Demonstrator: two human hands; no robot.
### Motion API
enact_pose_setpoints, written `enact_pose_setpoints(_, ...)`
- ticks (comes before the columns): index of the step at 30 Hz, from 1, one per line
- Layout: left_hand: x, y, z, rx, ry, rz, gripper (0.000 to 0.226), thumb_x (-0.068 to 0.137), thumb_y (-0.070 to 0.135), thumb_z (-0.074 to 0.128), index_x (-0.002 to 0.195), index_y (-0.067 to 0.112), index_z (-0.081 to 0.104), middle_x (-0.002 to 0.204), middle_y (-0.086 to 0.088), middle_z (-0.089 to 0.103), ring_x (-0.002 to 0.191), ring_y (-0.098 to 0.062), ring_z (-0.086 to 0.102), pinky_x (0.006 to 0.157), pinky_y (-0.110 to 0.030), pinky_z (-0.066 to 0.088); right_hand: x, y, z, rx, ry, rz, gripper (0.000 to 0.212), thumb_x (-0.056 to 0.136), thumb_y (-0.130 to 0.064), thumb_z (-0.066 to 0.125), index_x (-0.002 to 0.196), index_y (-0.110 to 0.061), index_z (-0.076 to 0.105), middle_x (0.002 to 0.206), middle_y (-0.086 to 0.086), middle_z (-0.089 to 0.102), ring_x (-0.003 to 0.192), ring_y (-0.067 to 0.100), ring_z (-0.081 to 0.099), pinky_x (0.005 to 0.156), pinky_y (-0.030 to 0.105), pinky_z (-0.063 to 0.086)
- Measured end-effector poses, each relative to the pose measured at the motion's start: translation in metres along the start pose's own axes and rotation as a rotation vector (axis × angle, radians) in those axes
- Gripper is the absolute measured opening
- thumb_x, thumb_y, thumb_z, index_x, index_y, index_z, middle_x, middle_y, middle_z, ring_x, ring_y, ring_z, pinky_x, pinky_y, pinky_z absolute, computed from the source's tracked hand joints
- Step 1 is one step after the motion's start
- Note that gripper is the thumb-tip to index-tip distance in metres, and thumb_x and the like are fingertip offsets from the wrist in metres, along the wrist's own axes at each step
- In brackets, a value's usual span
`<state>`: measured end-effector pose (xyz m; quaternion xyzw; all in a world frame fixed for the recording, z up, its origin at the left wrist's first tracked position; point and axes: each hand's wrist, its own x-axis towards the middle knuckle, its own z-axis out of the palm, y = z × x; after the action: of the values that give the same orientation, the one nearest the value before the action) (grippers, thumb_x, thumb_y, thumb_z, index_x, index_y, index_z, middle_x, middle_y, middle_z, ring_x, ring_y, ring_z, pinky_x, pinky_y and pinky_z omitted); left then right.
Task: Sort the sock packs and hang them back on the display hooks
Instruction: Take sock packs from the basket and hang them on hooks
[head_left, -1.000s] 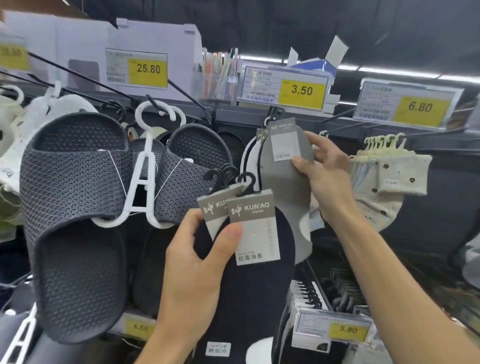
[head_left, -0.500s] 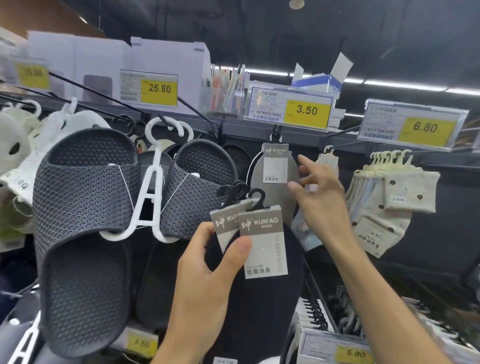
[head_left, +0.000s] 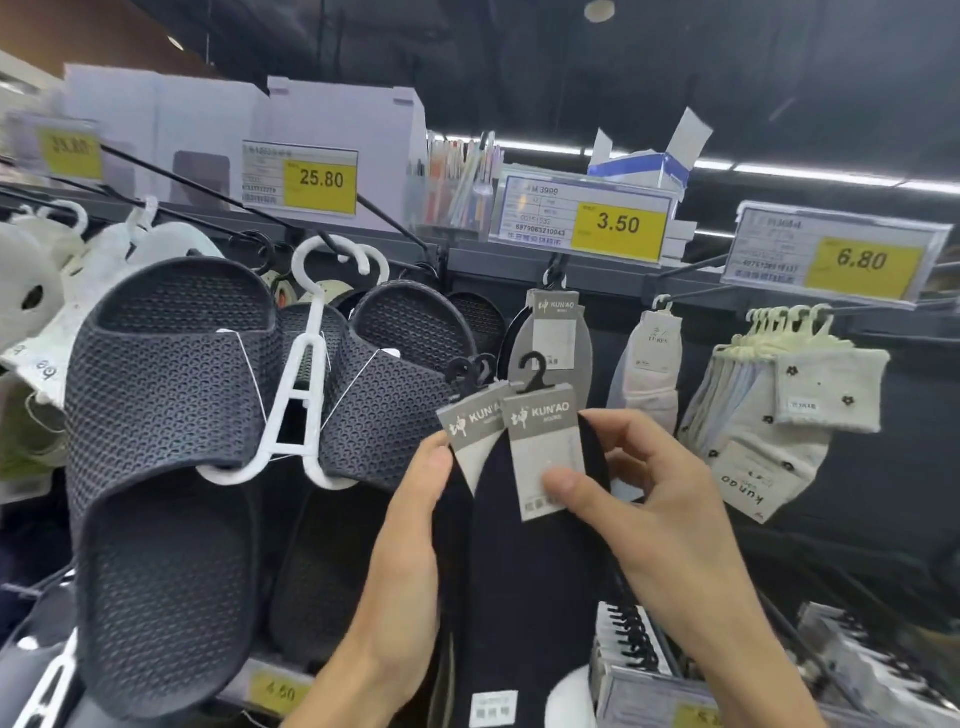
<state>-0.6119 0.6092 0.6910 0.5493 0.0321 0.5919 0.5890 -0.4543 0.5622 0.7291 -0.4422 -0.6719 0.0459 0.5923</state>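
Two dark sock packs (head_left: 524, 571) are in the middle of the view, low down, held up in front of the rack. Each has a grey card on top and a small black hook. The front card (head_left: 545, 447) lies partly over the back card (head_left: 470, 431).

The left hand (head_left: 405, 561) grips the packs from 9 o'clock, with its thumb on the edge by the back card. The right hand (head_left: 660, 519) comes in from 4 o'clock. It pinches the front pack, with its thumb pressed on the front card and its fingers curled round the right edge.

At 12 o'clock from the held packs, a grey sock pack (head_left: 553, 338) with the same kind of card hangs on the rack, under a yellow price tag (head_left: 618, 228) that says 3.50. At 1 o'clock hangs a white sock pack (head_left: 649, 364). At 2 o'clock a bunch of pale socks with little flowers (head_left: 779, 405) hangs under a tag that says 6.80 (head_left: 862, 260).

At 9 o'clock, big dark slippers (head_left: 161, 467) hang on a white hanger (head_left: 301, 395). Above them, at 11 o'clock, is a tag that says 25.80 (head_left: 319, 179).
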Motion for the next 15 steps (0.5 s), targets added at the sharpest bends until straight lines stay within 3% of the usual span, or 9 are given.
enact_pose_setpoints(2,-0.001,0.004,0.000,-0.101,-0.064,-0.069,0.047,0.101,0.041,0.036,0.137,0.019,0.056,0.137,-0.009,0.062,0.129,-0.023,0.057,0.099,-0.030,0.052,0.003,0.003,-0.003,0.064,0.013,0.021,0.032,0.077,-0.029,0.081,0.103,-0.044,0.068,0.099,-0.018,0.073,0.088,0.000,0.067,0.070,0.017,0.055)
enact_pose_setpoints(4,0.002,0.005,0.002,-0.144,-0.079,-0.084,0.043,0.102,0.034,0.035,0.135,0.019,0.058,0.137,-0.008,0.063,0.129,-0.023,0.057,0.102,-0.034,0.048,0.004,0.004,-0.005,0.085,0.021,0.030,0.036,0.073,-0.039,0.080,0.106,-0.046,0.068,0.101,-0.016,0.074,0.089,0.002,0.068,0.070,0.023,0.058)
enact_pose_setpoints(8,0.009,0.005,0.000,-0.112,0.009,-0.058,0.030,0.100,0.014,0.041,0.110,0.008,0.068,0.104,-0.007,0.077,0.102,-0.026,0.069,0.076,-0.017,0.056,0.004,0.003,-0.003,0.061,0.001,0.008,0.043,0.068,-0.049,0.076,0.110,-0.053,0.068,0.095,-0.012,0.073,0.086,0.015,0.067,0.076,0.034,0.062)
enact_pose_setpoints(11,0.002,0.010,0.001,-0.161,-0.090,-0.080,0.033,0.096,0.024,0.054,0.128,0.015,0.060,0.128,-0.008,0.068,0.117,-0.020,0.065,0.085,-0.021,0.055,0.003,0.003,0.000,0.035,-0.044,-0.033,0.043,0.071,-0.042,0.079,0.112,-0.053,0.068,0.098,-0.008,0.070,0.088,0.017,0.063,0.076,0.022,0.057)
enact_pose_setpoints(13,-0.001,0.010,-0.003,-0.162,-0.062,-0.078,0.037,0.093,0.024,0.058,0.130,0.017,0.059,0.129,-0.010,0.067,0.118,-0.020,0.065,0.086,-0.023,0.055,0.003,0.003,0.002,0.052,-0.052,-0.029,0.041,0.072,-0.039,0.081,0.109,-0.052,0.070,0.100,-0.011,0.072,0.086,0.007,0.065,0.071,0.013,0.053)
enact_pose_setpoints(15,0.000,0.010,-0.003,-0.144,-0.026,-0.063,0.038,0.091,0.024,0.060,0.129,0.016,0.060,0.127,-0.012,0.068,0.118,-0.022,0.065,0.087,-0.025,0.056,0.004,0.003,0.002,0.083,-0.058,-0.007,0.036,0.074,-0.033,0.083,0.104,-0.049,0.071,0.097,-0.013,0.075,0.086,0.003,0.068,0.068,0.015,0.055)
